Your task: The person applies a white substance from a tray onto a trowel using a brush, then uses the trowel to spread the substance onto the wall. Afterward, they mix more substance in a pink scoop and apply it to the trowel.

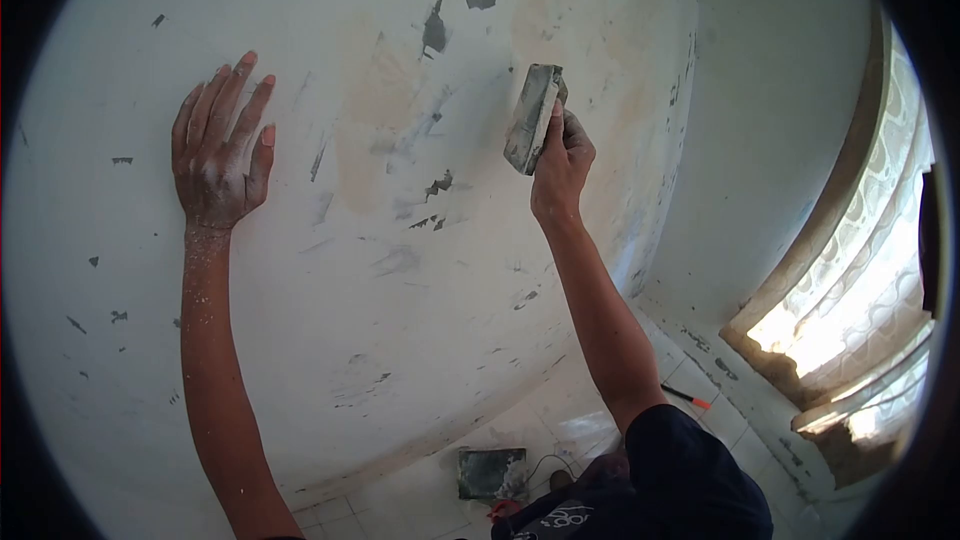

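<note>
A patchy white wall [290,330] fills most of the view, marked with dark grey chips and beige smears. On its left part my left hand [216,160] lies flat with the fingers stretched upward, white dust on its back and forearm. My right hand [566,170] is raised towards the upper middle of the wall, its fingers wrapped round a dusty grey sanding block [530,125]. The block is tilted, its long side nearly upright. Dark bare patches [434,28] show on the wall just up and left of it.
A second wall [765,120] meets this one at a corner on the right, with a bright curtained window [850,320] beyond. Below, a dark square tray-like thing [491,473] lies on the tiled floor [400,500]. An orange-tipped stick [688,397] lies near the corner.
</note>
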`<state>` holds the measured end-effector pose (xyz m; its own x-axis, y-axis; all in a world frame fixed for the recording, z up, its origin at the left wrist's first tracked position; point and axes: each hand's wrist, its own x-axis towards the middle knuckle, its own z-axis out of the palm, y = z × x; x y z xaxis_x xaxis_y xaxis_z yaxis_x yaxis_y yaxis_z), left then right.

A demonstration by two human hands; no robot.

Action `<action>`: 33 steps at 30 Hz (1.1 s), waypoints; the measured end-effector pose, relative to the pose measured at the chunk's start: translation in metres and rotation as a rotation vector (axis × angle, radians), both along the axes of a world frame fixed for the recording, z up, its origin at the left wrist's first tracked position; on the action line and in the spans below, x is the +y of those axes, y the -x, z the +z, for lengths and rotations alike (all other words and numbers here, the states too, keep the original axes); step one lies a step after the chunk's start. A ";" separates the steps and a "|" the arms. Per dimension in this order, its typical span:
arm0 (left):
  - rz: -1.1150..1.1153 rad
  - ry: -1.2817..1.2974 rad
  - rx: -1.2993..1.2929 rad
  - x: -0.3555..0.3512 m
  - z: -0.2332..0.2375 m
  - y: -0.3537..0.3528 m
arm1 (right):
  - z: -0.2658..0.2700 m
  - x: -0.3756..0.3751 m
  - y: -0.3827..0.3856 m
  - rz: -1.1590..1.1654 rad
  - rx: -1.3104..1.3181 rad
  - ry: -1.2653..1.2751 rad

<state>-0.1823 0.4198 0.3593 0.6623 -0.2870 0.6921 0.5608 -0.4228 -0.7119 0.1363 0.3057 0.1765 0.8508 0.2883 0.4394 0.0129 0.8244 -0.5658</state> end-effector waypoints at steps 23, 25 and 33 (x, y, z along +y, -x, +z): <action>0.005 -0.007 0.032 0.003 0.000 0.000 | -0.032 0.018 0.048 -0.863 -0.569 0.209; -0.006 -0.019 0.032 0.007 0.000 0.001 | -0.037 0.005 0.051 -0.384 -0.385 0.186; -0.004 -0.019 0.046 0.006 0.000 0.003 | -0.012 0.008 -0.007 -0.281 -0.116 0.124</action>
<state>-0.1849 0.4257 0.3595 0.6918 -0.3022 0.6558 0.5259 -0.4115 -0.7444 0.1435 0.3139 0.1645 0.8507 0.1067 0.5146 0.3006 0.7044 -0.6430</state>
